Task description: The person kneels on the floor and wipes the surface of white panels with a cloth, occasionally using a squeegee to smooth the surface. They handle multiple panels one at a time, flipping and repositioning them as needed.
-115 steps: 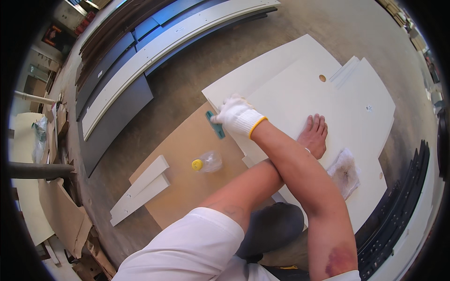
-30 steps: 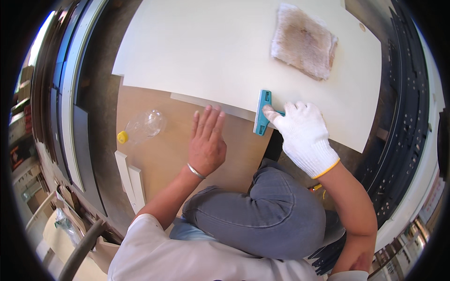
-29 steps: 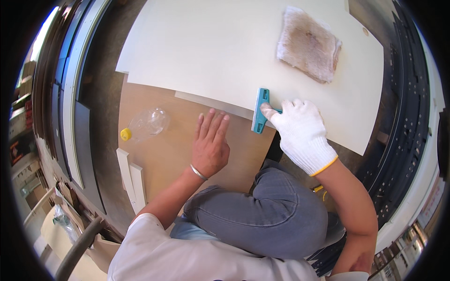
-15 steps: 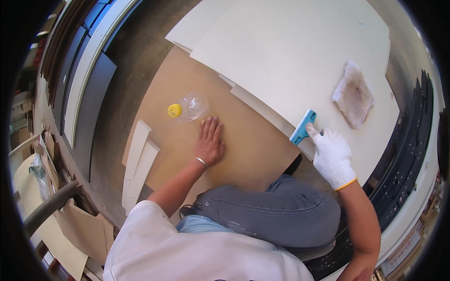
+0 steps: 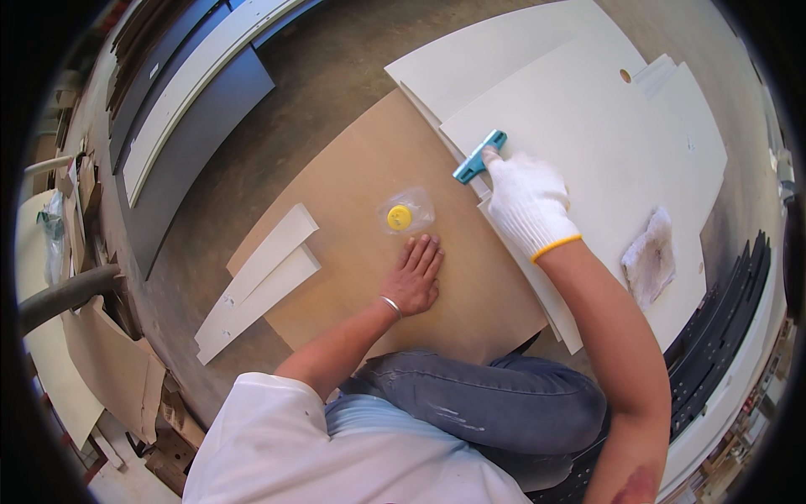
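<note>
My left hand (image 5: 410,275), bare and with a silver bracelet at the wrist, lies flat on a tan-brown board (image 5: 353,176), fingers stretched out. Just beyond its fingertips is a clear plastic bottle (image 5: 422,204) with a yellow cap (image 5: 400,217). White glove with a yellow cuff covers my right hand (image 5: 527,197), which is closed around a teal scraper (image 5: 479,158) with a wide flat head. The scraper is over the left edge of the pale panels (image 5: 579,126); whether its blade touches them I cannot tell. A fluffy, soiled white pad (image 5: 650,258) rests on the panels to the right.
Two narrow white strips (image 5: 260,281) lie by the brown board's left side. Dark grey and white panels (image 5: 193,134) stand farther left. Black perforated metal strips (image 5: 722,328) run along the right. My bent knee (image 5: 487,391) is close to the board's near edge.
My right hand has moved forward and left with the scraper, along the panels' edge. The whole view has shifted as my head moved. My left hand stays flat on the board.
</note>
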Available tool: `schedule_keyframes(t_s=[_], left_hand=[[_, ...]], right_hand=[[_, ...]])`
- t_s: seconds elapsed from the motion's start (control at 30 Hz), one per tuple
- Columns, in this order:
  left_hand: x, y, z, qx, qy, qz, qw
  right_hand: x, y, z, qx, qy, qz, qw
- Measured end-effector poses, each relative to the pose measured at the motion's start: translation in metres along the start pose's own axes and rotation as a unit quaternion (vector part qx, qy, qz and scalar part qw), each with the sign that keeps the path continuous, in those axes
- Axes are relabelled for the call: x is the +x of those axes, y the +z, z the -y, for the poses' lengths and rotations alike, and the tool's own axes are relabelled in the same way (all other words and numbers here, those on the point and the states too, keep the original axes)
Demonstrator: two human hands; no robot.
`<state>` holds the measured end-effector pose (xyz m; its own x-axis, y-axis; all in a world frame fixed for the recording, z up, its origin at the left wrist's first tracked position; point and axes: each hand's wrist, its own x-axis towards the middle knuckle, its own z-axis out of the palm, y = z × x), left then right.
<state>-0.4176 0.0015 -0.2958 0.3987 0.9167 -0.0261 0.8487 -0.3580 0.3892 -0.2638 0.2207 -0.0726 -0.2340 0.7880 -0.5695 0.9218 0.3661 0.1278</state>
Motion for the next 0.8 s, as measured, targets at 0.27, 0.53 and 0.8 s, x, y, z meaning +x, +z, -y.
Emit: schedule_keyframes(t_s=[0.27,0.53,0.8], left_hand=[[0.002,-0.003,-0.002,-0.002,0.002,-0.010,1.000],[0.000,0.005,0.000,-0.018,-0.014,-0.009,1.000],[0.001,0.005,-0.001,0.030,-0.004,0.004,1.000]], right_hand=[[0.066,-0.046,0.018,0.120,-0.055,-0.133,0.982],[-0.088,0.026,-0.134,0.388,-0.124,-0.324,0.854],[-0.363,0.295,-0.152,0.849,0.049,-0.362,0.381]])
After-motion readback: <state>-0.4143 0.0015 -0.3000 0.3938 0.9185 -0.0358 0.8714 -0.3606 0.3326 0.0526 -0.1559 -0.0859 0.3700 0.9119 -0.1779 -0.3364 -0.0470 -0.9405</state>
